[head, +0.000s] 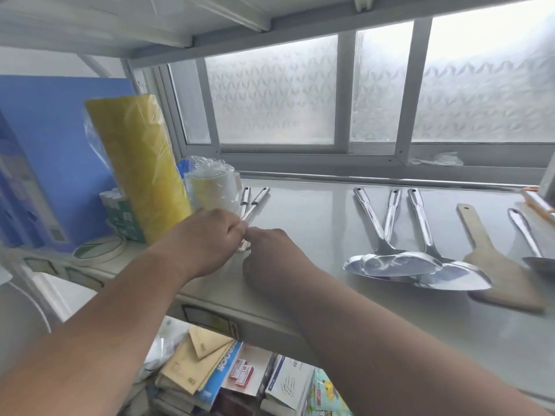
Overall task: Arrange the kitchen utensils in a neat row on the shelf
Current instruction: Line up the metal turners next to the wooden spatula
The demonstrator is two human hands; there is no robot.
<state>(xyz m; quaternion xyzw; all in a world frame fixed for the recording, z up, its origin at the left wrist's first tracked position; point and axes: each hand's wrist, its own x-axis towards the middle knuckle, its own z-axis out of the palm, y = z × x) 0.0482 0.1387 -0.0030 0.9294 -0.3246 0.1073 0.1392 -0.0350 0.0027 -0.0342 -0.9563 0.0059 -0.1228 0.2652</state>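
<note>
At the far left of the grey shelf (315,211) stand a blue box (57,151), a tall yellow roll wrapped in clear film (141,166) and a shorter pale roll in plastic (214,187), with a ring of tape (100,249) lying flat in front of them. Just right of the pale roll, two slim shiny metal handles (253,199) lie side by side, angled toward the window (375,91); their lower ends disappear under the hands. The left hand (210,238) is curled, its fingers pinched on these handles. The right hand (270,253) meets it fingertip to fingertip, knuckles up; whether it grips anything cannot be told.

Further right, well apart from the hands, three polished steel spatulas (399,259) lie with handles pointing to the window and their broad blades overlapping each other near the shelf's front. Beside them lies a wooden spatula (492,259), pale, flat, with a hole in its handle end, its blade partly under the nearest steel blade. At the right edge another steel utensil (525,235) is cut off by the frame. Below the shelf, envelopes and books (216,373) are stacked.
</note>
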